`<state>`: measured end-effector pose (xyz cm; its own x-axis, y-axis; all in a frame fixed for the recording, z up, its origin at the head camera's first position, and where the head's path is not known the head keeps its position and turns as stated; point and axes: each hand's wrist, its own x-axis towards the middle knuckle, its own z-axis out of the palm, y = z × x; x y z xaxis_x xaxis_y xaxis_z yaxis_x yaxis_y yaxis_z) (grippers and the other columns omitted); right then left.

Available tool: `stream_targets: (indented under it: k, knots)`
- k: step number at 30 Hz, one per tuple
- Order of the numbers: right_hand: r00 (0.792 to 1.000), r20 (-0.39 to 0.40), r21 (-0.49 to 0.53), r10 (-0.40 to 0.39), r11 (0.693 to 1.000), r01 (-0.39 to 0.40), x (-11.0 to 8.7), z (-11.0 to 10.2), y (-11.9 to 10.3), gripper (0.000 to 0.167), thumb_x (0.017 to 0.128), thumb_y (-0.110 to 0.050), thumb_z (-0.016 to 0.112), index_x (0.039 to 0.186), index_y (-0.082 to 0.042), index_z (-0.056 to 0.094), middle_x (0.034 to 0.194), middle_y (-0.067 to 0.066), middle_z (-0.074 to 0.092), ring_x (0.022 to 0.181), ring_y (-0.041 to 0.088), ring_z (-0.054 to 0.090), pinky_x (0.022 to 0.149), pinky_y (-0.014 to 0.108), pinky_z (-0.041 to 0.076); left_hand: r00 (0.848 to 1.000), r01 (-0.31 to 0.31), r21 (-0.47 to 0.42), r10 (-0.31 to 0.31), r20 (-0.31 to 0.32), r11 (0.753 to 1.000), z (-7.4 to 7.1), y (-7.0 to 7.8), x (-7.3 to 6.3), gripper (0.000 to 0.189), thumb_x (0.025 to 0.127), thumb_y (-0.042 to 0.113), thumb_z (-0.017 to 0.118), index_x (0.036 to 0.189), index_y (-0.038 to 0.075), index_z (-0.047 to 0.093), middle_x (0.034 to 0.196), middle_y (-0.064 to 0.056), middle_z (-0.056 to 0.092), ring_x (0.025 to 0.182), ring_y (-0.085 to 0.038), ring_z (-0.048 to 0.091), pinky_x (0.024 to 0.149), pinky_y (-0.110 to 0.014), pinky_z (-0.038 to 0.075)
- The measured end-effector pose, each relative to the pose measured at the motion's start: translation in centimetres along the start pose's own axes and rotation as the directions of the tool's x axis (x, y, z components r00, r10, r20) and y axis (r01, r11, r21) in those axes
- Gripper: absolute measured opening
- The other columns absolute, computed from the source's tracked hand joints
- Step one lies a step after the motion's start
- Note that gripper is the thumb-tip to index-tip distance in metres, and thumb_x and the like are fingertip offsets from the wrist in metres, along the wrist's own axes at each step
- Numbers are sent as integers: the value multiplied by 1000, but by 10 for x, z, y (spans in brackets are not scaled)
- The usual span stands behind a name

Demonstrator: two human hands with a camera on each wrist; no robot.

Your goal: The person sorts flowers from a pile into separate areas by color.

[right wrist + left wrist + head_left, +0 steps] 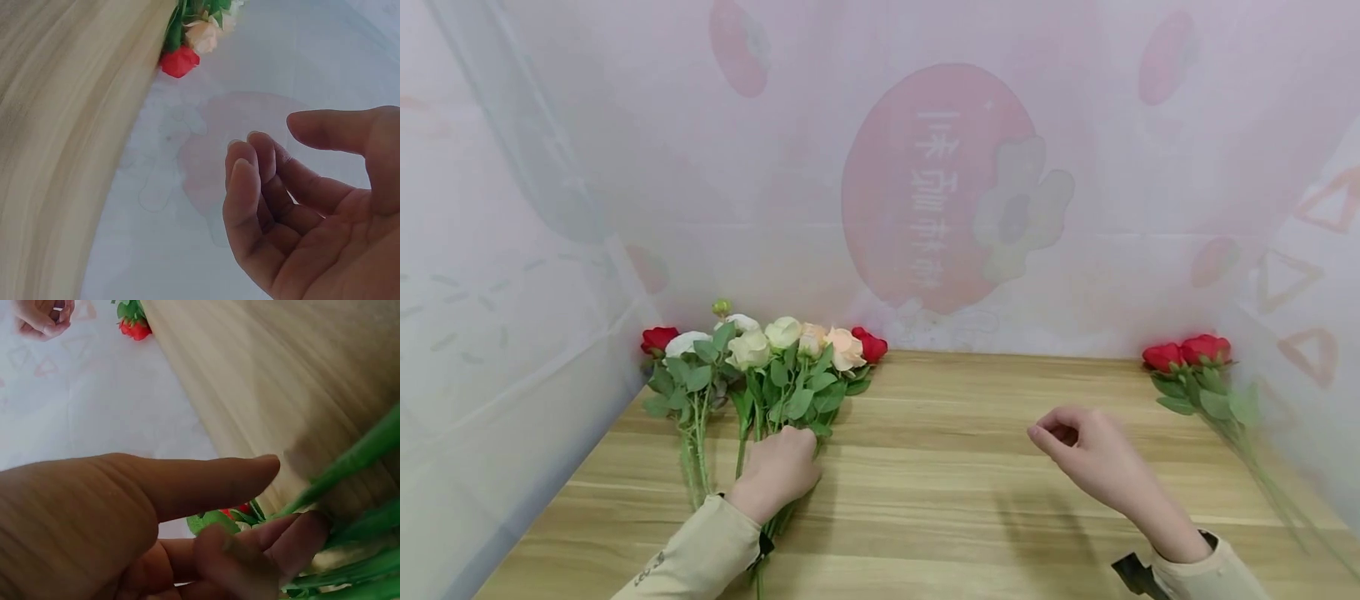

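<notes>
In the lower left of the head view the left hand (pixel 778 471) lies at the stems (pixel 741 454) of a bunch of flowers (pixel 790 392); in the left wrist view its thumb (pixel 212 481) stands straight, clear of the bent fingers (pixel 294 547), with nothing in the gap between; the green stems pass at the fingertips, and whether these press on them I cannot tell.

The bunch spreads across the left and centre of the head view: a red rose (pixel 659 339) at its left end, white flowers (pixel 687 344), a green bud (pixel 722 307), cream roses (pixel 749 350), peach roses (pixel 846 349) and another red rose (pixel 871 345) at its right end; green leaves (pixel 800 403) hang below the blooms.

The right hand (pixel 1101 458) is right of centre, above the wooden table (pixel 940 433); its fingers curl loosely, the thumb lies a narrow way off them, and it holds nothing; two red roses (pixel 1206 349) on long stems lie at the far right of the frame, well apart from the bunch.

Both sleeves (pixel 700 550) are beige; behind the table hangs a pale pink wall cloth (pixel 775 167) with a large red circle (pixel 880 192) near the upper centre.
</notes>
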<state>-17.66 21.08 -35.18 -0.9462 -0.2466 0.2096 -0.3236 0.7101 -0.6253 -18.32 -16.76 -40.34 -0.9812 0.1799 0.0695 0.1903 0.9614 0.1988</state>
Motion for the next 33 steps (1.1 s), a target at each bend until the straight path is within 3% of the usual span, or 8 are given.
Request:
stream_targets:
  k: [7,12,17,21,25,29,33]
  knots:
    - [999,-10,-35,-32,999,32,-2,6,0,15,96,-24,67,91,-11,72,75,-7,62,69,11,56,59,28,48,1000,-4,23,4,29,1000,2,1,-4,22,88,-6,57,72,8,56,66,-10,55,50,-18,47,44,-37,39]
    - [998,-17,-41,-56,998,55,-2,8,-1,11,95,-21,68,89,-12,72,74,-9,62,68,10,57,60,28,48,998,-13,21,12,53,1000,1,2,-4,20,86,-7,56,73,8,57,69,-11,56,52,-18,48,46,-38,40]
    - [998,-25,-43,-58,997,57,-2,10,-1,13,95,-22,68,89,-11,72,74,-9,62,68,10,57,60,28,48,997,-3,-41,7,78,999,0,3,-3,23,79,-1,63,66,11,48,59,-2,40,50,-15,36,44,-34,32]
    - [998,-21,-43,-53,998,52,-2,11,0,15,96,-24,68,89,-11,72,74,-9,62,68,10,57,59,28,47,995,1,-116,11,103,993,-1,3,-3,21,78,1,65,69,10,48,59,0,31,50,-15,31,45,-32,28]
    - [999,-13,-42,-43,998,43,-2,12,0,16,96,-25,67,90,-11,72,75,-8,63,68,10,57,60,28,47,992,-10,-159,30,123,987,-1,3,-1,23,78,-1,62,67,11,46,57,2,28,48,-13,26,44,-29,24]
    - [999,-11,-42,-41,998,41,-1,13,-1,14,96,-23,67,90,-11,72,76,-7,63,69,11,57,60,28,48,989,-18,-200,47,141,980,0,2,1,36,75,-4,57,58,17,33,52,7,19,46,-9,17,43,-26,19]
    - [999,-2,-32,-39,999,39,-3,14,-5,15,96,-24,67,91,-11,72,77,-7,63,70,11,57,61,28,48,988,-66,-256,100,122,964,-1,2,2,43,75,-6,55,54,19,26,52,10,11,46,-7,11,45,-24,14]
